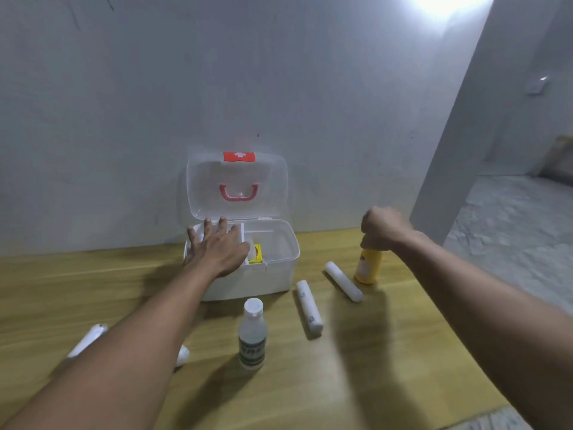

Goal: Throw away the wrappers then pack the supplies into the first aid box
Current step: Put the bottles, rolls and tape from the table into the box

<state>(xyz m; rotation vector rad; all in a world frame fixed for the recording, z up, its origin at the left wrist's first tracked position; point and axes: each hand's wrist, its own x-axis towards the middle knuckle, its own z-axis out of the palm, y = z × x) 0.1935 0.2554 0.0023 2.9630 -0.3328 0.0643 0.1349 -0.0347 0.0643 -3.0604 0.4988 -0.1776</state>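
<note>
My right hand (383, 228) grips the upright yellow bottle (368, 265) by its top, right of the open first aid box (280, 268), where my left hand (217, 248) lies spread

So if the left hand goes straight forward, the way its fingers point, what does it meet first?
Probably the open lid of the first aid box; the left hand lies flat over the box's left side, fingers toward it.

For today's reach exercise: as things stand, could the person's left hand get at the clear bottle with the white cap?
Probably yes. The left hand lies flat and open on the first aid box, holding nothing. The clear bottle stands upright on the table just in front of the box, with nothing between it and the hand.
</note>
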